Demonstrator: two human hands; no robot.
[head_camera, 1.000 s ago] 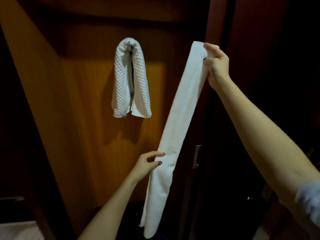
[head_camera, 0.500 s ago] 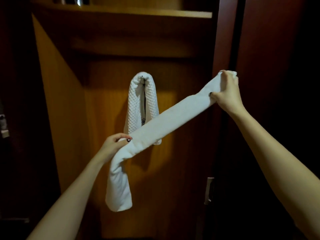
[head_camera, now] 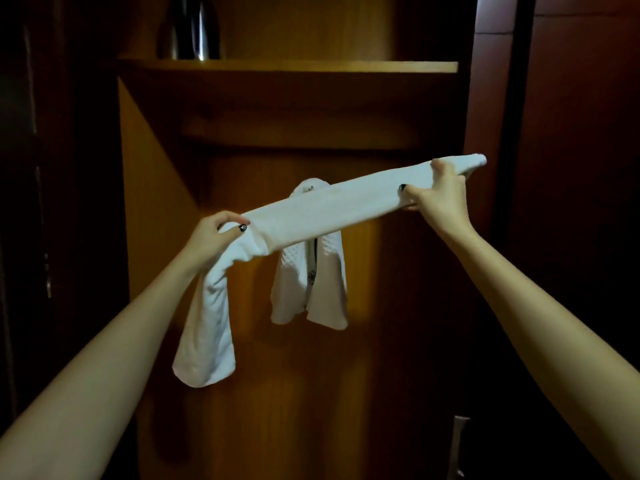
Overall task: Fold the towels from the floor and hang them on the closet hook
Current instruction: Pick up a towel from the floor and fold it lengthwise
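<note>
A long white folded towel (head_camera: 325, 209) stretches almost level in front of the closet's back wall. My left hand (head_camera: 213, 237) grips it left of centre, and the free end hangs down past my left forearm. My right hand (head_camera: 438, 199) grips it near its right end. Behind the stretched towel, a white waffle-textured towel (head_camera: 325, 289) hangs doubled over the closet hook (head_camera: 311, 188), whose metal tip just shows above the stretched towel. The held towel crosses in front of the hook and covers the top of the hung towel.
A wooden shelf (head_camera: 287, 65) spans the closet above, with a dark metallic bottle (head_camera: 194, 27) standing on it. Closet side walls rise at left (head_camera: 152, 202) and right. A metal door handle (head_camera: 457, 445) shows at the lower right.
Both hands swung the towel from steeply tilted to nearly level and brought it in front of the hook. My left hand rose; the view tilted upward, revealing the shelf.
</note>
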